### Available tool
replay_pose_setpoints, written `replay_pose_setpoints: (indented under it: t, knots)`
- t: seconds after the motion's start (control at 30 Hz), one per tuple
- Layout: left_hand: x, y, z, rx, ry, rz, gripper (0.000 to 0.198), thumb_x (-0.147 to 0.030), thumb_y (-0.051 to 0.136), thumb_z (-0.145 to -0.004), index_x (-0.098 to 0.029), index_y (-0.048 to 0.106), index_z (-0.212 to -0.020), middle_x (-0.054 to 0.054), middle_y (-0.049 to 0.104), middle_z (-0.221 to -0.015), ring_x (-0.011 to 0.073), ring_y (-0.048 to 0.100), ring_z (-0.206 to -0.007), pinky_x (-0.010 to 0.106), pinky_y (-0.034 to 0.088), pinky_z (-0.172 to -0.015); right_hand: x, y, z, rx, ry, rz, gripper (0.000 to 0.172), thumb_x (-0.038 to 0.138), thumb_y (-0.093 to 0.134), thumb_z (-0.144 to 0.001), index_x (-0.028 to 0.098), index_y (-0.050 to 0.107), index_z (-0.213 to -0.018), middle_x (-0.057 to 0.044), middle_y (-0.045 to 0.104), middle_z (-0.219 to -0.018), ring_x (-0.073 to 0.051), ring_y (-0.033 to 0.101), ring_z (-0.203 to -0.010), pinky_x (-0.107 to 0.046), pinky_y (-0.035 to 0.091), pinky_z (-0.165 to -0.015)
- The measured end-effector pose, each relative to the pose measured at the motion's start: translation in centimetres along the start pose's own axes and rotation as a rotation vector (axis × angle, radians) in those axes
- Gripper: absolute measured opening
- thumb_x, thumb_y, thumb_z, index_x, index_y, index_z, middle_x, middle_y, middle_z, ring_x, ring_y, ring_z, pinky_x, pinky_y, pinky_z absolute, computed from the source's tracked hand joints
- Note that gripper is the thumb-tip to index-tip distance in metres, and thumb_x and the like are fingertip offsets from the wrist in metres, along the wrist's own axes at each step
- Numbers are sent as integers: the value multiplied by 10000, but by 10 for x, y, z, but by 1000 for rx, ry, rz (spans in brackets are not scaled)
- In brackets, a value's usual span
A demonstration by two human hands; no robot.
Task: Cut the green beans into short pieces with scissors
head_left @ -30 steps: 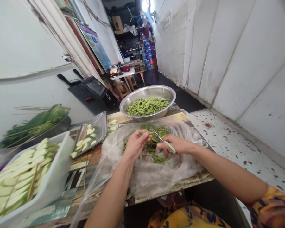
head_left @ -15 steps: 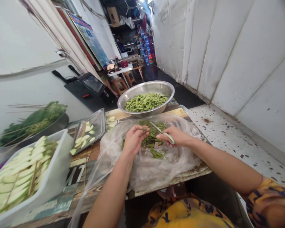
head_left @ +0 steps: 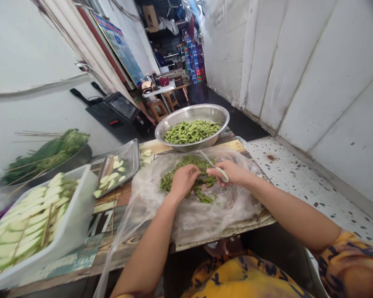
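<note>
Lowered into beans (head_left: 168,181) since earlier: left hand (head_left: 182,181), grip impossible to tell; at its three o'clock, right hand (head_left: 236,174) clamped on scissors (head_left: 220,172).

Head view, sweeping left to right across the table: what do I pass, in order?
From the left: white tub of pale green slices → metal tray → left hand on the pods → right hand holding scissors.
</note>
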State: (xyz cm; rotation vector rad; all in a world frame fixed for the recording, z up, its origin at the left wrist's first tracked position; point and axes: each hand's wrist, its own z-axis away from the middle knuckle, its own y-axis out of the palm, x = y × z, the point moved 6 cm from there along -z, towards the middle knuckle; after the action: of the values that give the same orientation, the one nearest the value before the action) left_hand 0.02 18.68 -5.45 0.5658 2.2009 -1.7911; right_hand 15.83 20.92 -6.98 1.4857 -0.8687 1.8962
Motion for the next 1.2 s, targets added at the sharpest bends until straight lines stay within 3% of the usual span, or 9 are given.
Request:
replay_pose_setpoints:
  t: [0.1,0.27,0.47,0.6,0.73,0.87,1.03,1.13,1.2]
  knots:
    - [3,-19,2,-28,-23,-50,179,-304,562,-805,-191,700,-816,23,603,-682,155,531,-673,247,356,-626,3,0,2,0,-2,0,484,610,666,-672,140,553,-636,38,487,-419,-75,446,-336,-173,239,-283]
    - [7,-9,13,340,-57,-248,145,-335,630,-730,-201,684,-731,41,638,-729,168,544,-669,257,322,-580,8,2,5,24,-37,25,515,594,685,-664,153,459,-522,30,477,-391,-66,432,-318,-171,235,-290]
    - [11,-8,23,470,-60,-299,42,-220,626,-667,-193,651,-687,35,635,-671,167,540,-634,259,318,-565,4,1,4,32,-43,69,510,607,656,-691,157,470,-543,28,490,-401,-79,457,-330,-173,264,-299]
    - [2,-22,17,279,-15,187,135,-230,537,-710,-183,624,-801,19,653,-753,144,560,-665,238,390,-615,2,0,3,38,-52,91,512,603,649,-702,150,483,-529,24,494,-390,-69,431,-316,-174,266,-303]
    - [8,-12,5,5,-185,542,266,-153,419,-694,-159,611,-877,4,620,-693,128,543,-607,236,416,-601,2,1,2,35,-41,105,511,604,661,-686,151,485,-529,23,497,-401,-82,461,-332,-177,272,-303]
    - [6,5,-6,-94,-168,274,270,-160,426,-746,-168,670,-860,0,579,-632,139,515,-604,253,416,-631,3,1,3,8,-38,71,503,594,675,-674,153,483,-530,32,484,-397,-77,453,-332,-173,258,-296]
    - [-8,17,-5,81,89,-132,233,-273,520,-817,-214,709,-938,62,605,-851,186,564,-795,272,414,-713,6,2,4,17,-35,91,492,577,675,-684,153,484,-522,33,479,-376,-58,394,-304,-177,247,-295]
    - [-9,18,-3,125,99,-190,226,-264,515,-831,-221,708,-939,76,615,-933,200,583,-845,282,419,-732,6,2,4,19,-43,108,500,583,670,-686,155,476,-515,32,477,-374,-59,394,-305,-182,248,-302]
    - [-7,12,-5,56,69,-121,206,-252,533,-824,-206,700,-935,79,645,-968,207,591,-895,292,422,-787,5,1,3,11,-39,112,507,596,661,-689,156,477,-517,29,478,-374,-63,396,-307,-186,245,-304]
